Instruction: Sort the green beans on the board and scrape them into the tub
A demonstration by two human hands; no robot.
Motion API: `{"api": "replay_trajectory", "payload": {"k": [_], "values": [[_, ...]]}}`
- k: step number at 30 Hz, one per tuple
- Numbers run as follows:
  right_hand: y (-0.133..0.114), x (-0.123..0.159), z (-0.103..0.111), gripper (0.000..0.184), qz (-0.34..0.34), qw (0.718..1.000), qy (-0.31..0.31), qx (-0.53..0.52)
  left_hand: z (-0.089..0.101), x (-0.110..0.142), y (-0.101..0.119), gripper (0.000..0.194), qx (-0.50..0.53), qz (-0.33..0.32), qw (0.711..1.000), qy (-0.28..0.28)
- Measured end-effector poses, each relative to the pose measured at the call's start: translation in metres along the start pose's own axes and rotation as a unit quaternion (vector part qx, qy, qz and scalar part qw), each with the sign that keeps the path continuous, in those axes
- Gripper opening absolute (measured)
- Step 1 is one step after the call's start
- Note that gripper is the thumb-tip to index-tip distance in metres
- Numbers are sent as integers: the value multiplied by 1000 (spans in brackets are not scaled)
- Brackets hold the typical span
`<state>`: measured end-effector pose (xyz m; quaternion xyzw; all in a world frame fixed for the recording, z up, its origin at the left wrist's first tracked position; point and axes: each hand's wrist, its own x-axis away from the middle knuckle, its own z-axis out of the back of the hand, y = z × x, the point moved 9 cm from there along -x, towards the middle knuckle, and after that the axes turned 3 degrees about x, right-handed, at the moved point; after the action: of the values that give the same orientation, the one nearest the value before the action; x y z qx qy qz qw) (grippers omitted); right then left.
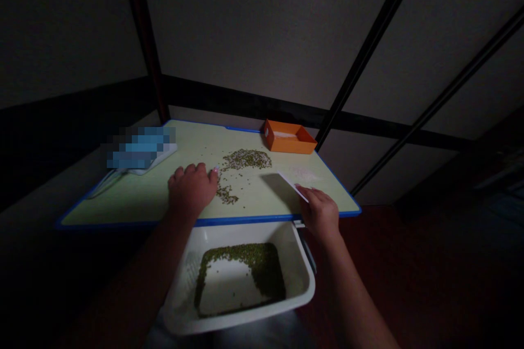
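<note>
My left hand (191, 188) rests on the pale green table (135, 202), fingers curled together, fingertips touching scattered green beans (245, 160). A smaller clump of beans (226, 194) lies just right of that hand. My right hand (320, 212) is closed on a white card (291, 182), held tilted near the table's front right edge. Below the table edge, between my arms, a white tub (301, 262) holds more green beans (262, 267) spread round a bare patch.
An orange box (289, 138) with something white inside sits at the table's far right corner. A blurred blue-and-white object (141, 150) lies at the far left with a cord. Dark wall panels rise behind; the floor to the right is dark reddish.
</note>
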<state>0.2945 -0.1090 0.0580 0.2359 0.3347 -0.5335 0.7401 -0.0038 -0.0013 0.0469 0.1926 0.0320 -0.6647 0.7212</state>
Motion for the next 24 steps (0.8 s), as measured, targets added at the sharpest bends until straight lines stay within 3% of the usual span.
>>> {"api": "replay_trajectory", "payload": {"k": [6,9,16,24], "values": [[-71,5,14,42,166,977,6,-131,2,1,1,60,-1,-4,1000,0],[-89,8,15,43,199,967,-16,-159,1,0,1,61,1,-6,1000,-4],[-87,8,3,46,202,963,-47,-173,0,-1,0,60,2,-4,1000,-1],[-58,-3,-25,50,109,986,-106,-66,1,-1,0,61,4,-7,1000,1]]}}
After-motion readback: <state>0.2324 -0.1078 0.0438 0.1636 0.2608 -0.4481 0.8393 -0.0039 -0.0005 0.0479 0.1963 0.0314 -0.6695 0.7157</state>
